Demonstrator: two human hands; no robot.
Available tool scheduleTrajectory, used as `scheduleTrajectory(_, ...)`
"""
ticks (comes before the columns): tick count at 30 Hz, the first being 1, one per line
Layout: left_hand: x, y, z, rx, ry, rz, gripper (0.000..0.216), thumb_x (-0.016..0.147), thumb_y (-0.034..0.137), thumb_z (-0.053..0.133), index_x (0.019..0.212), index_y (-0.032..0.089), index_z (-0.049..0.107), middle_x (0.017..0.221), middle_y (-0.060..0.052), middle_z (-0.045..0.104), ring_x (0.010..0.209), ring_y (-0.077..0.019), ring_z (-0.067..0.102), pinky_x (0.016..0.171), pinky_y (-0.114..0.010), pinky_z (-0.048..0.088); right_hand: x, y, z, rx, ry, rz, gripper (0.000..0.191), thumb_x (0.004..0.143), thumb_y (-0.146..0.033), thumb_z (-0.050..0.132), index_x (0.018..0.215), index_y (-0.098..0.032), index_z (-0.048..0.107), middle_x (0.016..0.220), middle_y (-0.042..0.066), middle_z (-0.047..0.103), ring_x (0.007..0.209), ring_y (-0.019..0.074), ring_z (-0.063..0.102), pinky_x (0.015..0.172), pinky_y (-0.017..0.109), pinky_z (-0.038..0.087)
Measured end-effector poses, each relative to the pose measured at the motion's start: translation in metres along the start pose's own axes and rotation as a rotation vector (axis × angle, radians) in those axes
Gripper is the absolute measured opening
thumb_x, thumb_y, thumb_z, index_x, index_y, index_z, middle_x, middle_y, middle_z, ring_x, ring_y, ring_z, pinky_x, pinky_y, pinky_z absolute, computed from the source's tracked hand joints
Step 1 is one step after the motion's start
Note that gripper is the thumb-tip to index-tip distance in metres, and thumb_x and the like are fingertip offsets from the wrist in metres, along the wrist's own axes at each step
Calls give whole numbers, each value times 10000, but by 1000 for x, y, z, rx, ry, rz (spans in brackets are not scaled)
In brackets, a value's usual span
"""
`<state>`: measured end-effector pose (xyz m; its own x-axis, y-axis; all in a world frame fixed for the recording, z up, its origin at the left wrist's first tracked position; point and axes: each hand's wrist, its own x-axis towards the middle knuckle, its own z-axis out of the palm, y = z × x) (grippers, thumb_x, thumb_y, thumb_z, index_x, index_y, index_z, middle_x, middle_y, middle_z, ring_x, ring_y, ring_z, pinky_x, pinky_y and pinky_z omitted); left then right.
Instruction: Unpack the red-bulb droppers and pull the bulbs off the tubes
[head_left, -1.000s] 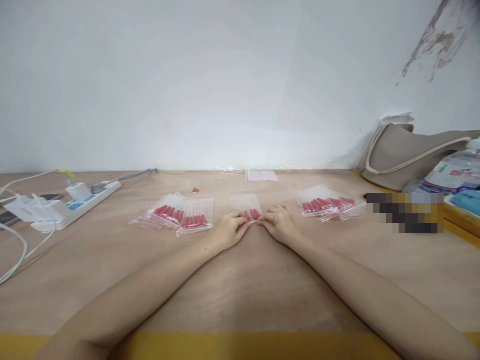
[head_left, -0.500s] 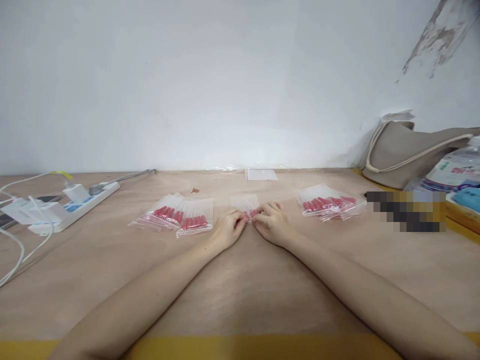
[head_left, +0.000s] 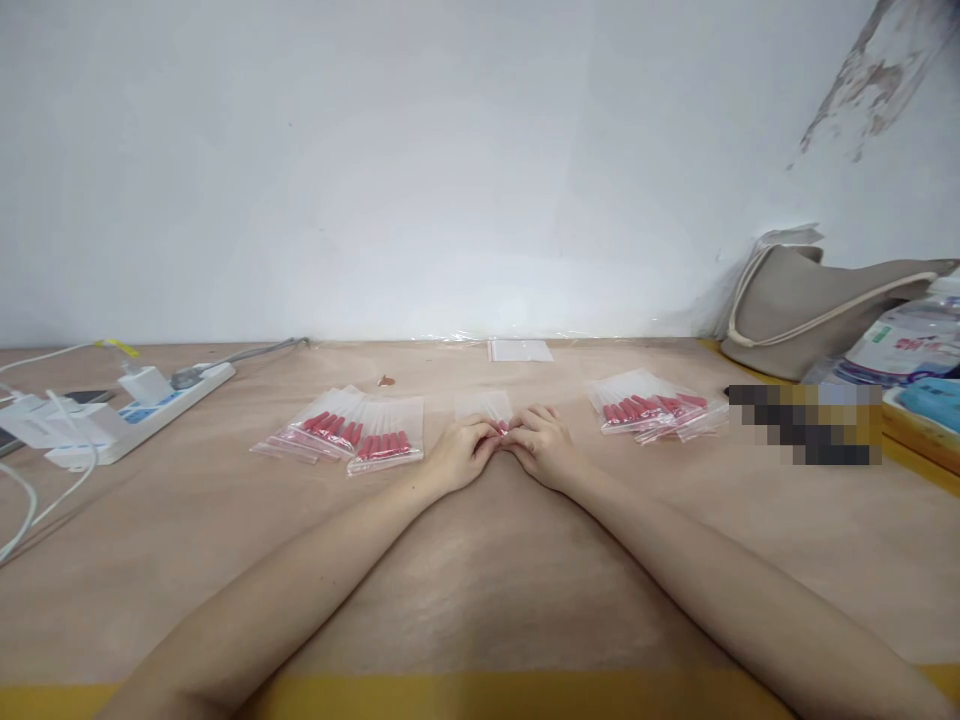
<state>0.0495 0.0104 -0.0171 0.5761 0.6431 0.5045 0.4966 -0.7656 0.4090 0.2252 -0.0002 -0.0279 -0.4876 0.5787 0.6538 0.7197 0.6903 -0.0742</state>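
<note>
The clear bag (head_left: 482,404) lies at the middle of the table (head_left: 480,570), just beyond twelve o'clock of the fingertips, its near edge pinched by both hands. The left hand (head_left: 459,455) and the right hand (head_left: 546,448) come together there, thumbs and forefingers closed on that edge; whether the fingertips of one touch those of the other cannot be told. A little of the red pieces (head_left: 501,427) inside shows between the fingers, the rest hidden.

At nine o'clock, near the left hand, lies a left group of filled bags (head_left: 386,412), overlapping, with red pieces in rows. At about three o'clock a similar right group (head_left: 651,400) fans out. A small brown scrap (head_left: 385,380) sits at ten, and a flat white packet (head_left: 521,351) at twelve, close to the wall (head_left: 450,180).

Farther out, a white power strip (head_left: 176,395) with chargers plugged in stands just past nine; a grey bag (head_left: 832,310) rests near two, with a plastic bottle (head_left: 907,343) between two and three.
</note>
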Motion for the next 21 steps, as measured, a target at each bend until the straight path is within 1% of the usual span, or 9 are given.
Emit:
scheduleTrajectory(3, 0, 0, 1, 12, -4, -47, 183, 831, 144, 417, 758, 165, 584, 879, -41, 601, 835, -148, 565, 772, -294, 464, 2, -5, 1, 42, -17, 33, 175, 832, -222, 479, 784, -207, 647, 849, 51, 597, 828, 163, 481, 737, 300, 335)
scheduleTrajectory(5, 0, 0, 2, 33, 14, -75, 171, 817, 128, 418, 741, 162, 567, 834, -35, 586, 799, -146, 557, 743, -286, 461, 3, -8, 2, 58, -19, 51, 180, 830, -187, 466, 773, -201, 636, 856, 49, 588, 818, 156, 484, 721, 283, 354)
scheduleTrajectory(8, -1, -1, 2, 68, 78, -139, 169, 826, 143, 408, 736, 162, 549, 777, -27, 569, 761, -150, 546, 707, -285, 451, 4, -13, 2, 40, -27, 17, 184, 828, -169, 451, 751, -197, 616, 888, 50, 582, 843, 165, 485, 728, 288, 368)
scheduleTrajectory(11, -1, -2, 2, 82, 151, -176, 176, 855, 179, 390, 773, 162, 544, 770, -26, 566, 763, -153, 540, 708, -290, 439, 3, -15, 1, 55, -38, 2, 160, 821, -172, 450, 755, -189, 595, 993, 72, 557, 891, 178, 486, 755, 310, 386)
scheduleTrajectory(14, -3, 0, -2, 107, 280, -198, 165, 861, 189, 398, 779, 165, 539, 767, -25, 565, 769, -152, 534, 719, -290, 434, 1, -13, -6, 242, -86, 17, 138, 789, -115, 446, 778, -182, 566, 1070, 84, 518, 914, 152, 512, 772, 286, 419)
scheduleTrajectory(17, -5, -1, -8, 131, 393, -176, 149, 863, 186, 397, 832, 169, 541, 814, -36, 570, 815, -156, 532, 750, -298, 439, -3, -7, -16, 430, -127, 17, 103, 727, -93, 487, 729, -180, 543, 1039, 79, 539, 960, 152, 530, 811, 282, 428)
scheduleTrajectory(19, -6, -4, -12, 125, 373, -120, 170, 875, 199, 380, 899, 171, 546, 878, -48, 577, 875, -154, 534, 799, -304, 439, -5, -1, -21, 488, -110, 70, 83, 696, -107, 515, 650, -175, 528, 1009, 79, 567, 953, 165, 549, 823, 294, 428)
scheduleTrajectory(21, -7, -8, -14, 120, 268, -55, 213, 884, 215, 365, 997, 171, 541, 1030, -71, 564, 1001, -159, 511, 885, -321, 414, -7, 6, -22, 520, -85, 149, 120, 687, -122, 520, 579, -172, 503, 975, 74, 595, 904, 166, 573, 808, 299, 436)
